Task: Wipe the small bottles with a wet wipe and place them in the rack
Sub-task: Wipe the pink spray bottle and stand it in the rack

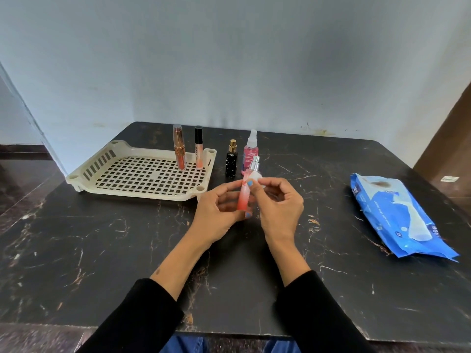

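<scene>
My left hand grips a slim pink-to-orange spray bottle with a silver top, held upright above the table's middle. Against its upper part my right hand pinches a small white wet wipe. A cream plastic rack with a grid floor sits at the left. Two tall tubes stand at its far right corner: a rose-gold one and a black-capped peach one. On the table right of the rack stand a black bottle with a gold cap and a pink spray bottle.
A blue pack of wet wipes lies on the right side of the black marble table. A pale wall rises just behind the table. A brown door edge stands at the far right.
</scene>
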